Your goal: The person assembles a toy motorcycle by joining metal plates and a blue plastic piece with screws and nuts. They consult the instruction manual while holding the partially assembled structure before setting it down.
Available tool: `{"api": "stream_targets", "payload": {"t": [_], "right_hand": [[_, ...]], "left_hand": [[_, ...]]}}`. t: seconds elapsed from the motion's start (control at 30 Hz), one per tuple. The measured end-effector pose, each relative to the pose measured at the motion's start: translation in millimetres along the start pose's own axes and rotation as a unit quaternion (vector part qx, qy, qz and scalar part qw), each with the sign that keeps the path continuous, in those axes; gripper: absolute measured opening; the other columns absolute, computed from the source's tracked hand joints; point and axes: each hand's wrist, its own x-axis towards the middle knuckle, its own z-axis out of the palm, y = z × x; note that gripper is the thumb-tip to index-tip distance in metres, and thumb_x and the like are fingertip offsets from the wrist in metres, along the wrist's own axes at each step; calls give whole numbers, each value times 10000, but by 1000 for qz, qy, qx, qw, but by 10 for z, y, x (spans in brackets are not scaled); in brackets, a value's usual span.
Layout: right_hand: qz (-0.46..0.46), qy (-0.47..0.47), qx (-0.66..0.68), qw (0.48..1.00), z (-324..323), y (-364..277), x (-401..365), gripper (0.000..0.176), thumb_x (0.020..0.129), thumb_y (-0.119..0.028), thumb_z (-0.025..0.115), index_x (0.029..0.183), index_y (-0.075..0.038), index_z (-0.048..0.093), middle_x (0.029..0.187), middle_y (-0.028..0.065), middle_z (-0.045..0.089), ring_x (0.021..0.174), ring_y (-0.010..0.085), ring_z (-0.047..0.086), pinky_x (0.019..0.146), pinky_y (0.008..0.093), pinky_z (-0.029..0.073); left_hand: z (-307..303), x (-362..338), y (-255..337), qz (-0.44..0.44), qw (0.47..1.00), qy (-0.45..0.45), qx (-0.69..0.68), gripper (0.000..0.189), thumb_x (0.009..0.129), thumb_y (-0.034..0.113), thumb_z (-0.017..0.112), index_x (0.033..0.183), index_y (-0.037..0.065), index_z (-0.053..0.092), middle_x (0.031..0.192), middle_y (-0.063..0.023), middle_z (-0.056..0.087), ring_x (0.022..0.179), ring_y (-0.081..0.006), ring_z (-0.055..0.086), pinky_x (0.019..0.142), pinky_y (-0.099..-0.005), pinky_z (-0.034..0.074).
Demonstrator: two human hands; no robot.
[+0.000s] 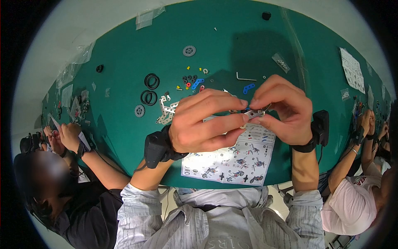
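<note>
Both of my hands meet above a printed instruction sheet (pixel 232 164). Between them is a small silver metal piece (pixel 253 113) with holes, with a dark blue bit at its upper edge. My left hand (pixel 209 120) pinches its left end between fingers and thumb. On the right end, the thumb and index finger of my right hand (pixel 282 112) are closed. Left of my left hand lie perforated silver strips (pixel 166 110), partly hidden by it. A blue bracket (pixel 248 88) rests just beyond the fingertips, and another blue bracket (pixel 197 84) lies farther left.
Black rings (pixel 151 81), grey wheels (pixel 189 51), small black and yellow parts, an L-shaped hex key (pixel 246 78) and a small bag of screws (pixel 281 63) lie on the green table (pixel 215 45). People sit at both sides, their hands over their own parts.
</note>
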Motion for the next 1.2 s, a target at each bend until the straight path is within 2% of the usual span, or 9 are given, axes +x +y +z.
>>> {"api": "stream_targets", "payload": {"t": [0.13,0.43,0.63,0.9,1.0,1.1,1.2], "right_hand": [[14,-2,5,1000,15,-35,23,350,741,120,739,1070,11,687,1059,115,631,973,183,648,775,277,600],[47,-7,79,996,-2,11,-17,329,818,96,613,1139,24,615,1117,106,585,1028,185,615,857,301,585],[81,9,107,991,-9,14,-16,343,830,105,600,1161,13,608,1110,79,565,1036,158,587,902,298,508],[101,22,97,990,27,93,-17,310,840,92,635,1137,8,612,1082,60,564,1012,137,576,889,286,500],[102,25,84,991,41,101,-13,290,843,90,630,1121,7,619,1073,55,569,1000,131,576,871,274,500],[94,18,63,993,38,121,-14,287,832,90,623,1103,-3,630,1069,54,571,968,122,580,808,258,499],[88,-8,17,996,0,127,-8,302,810,89,621,1090,-22,642,1064,55,567,919,111,579,724,243,486]], "left_hand": [[8,-16,-19,2,1000,-1,5,412,640,13,839,1031,61,722,994,-133,705,855,-282,713,728,-384,596],[40,-22,-9,-40,999,-1,-17,388,643,1,834,1009,48,713,1029,-137,697,861,-283,710,715,-360,582],[121,-58,27,-112,990,21,-80,352,643,-8,827,977,47,731,1032,-120,704,846,-256,708,699,-325,570],[222,-91,89,-162,984,52,-51,270,691,-61,775,942,35,741,997,-123,714,845,-234,714,712,-311,577],[252,-70,135,-231,967,53,-92,230,705,-67,775,908,34,737,991,-130,713,852,-217,717,713,-298,575],[274,-125,64,-261,954,33,-144,229,738,-47,787,945,24,719,994,-114,712,863,-182,714,735,-278,571],[259,-89,128,-400,874,18,-275,275,794,-84,761,1043,-15,668,1012,-97,700,913,-152,682,803,-262,549]]}}
